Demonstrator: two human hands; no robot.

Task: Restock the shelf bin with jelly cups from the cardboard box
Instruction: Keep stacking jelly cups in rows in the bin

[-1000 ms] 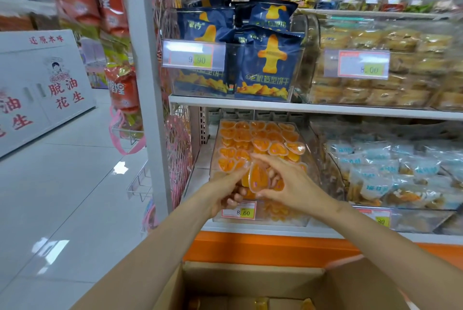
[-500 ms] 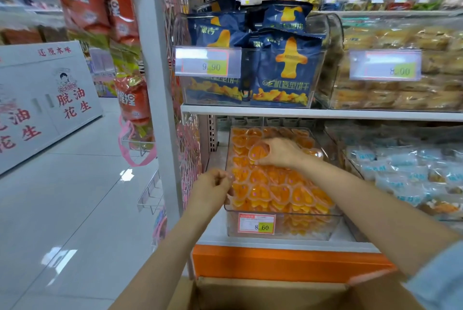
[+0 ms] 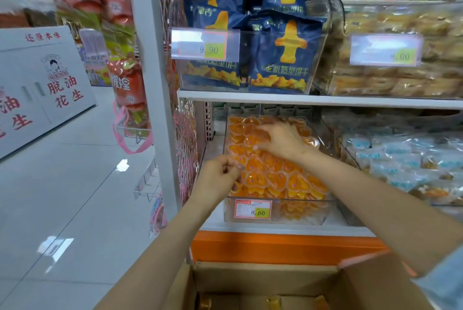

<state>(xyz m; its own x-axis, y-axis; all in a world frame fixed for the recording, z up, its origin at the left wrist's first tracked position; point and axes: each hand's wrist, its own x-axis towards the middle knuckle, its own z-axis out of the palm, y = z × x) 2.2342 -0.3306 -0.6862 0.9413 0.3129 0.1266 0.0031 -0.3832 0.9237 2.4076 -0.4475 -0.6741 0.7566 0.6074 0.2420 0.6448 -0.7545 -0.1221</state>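
The cardboard box below the shelf bin is cut by the bottom edge. The right hand hides part of the jelly cups at the bin's back. The small print of the bin's price label is unreadable.

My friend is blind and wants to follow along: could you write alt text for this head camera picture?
A person's two bare hands work in a clear shelf bin heaped with orange jelly cups: the right hand rests on cups near the back, the left hand, fingers curled, is at the front left edge. An open cardboard box sits below.
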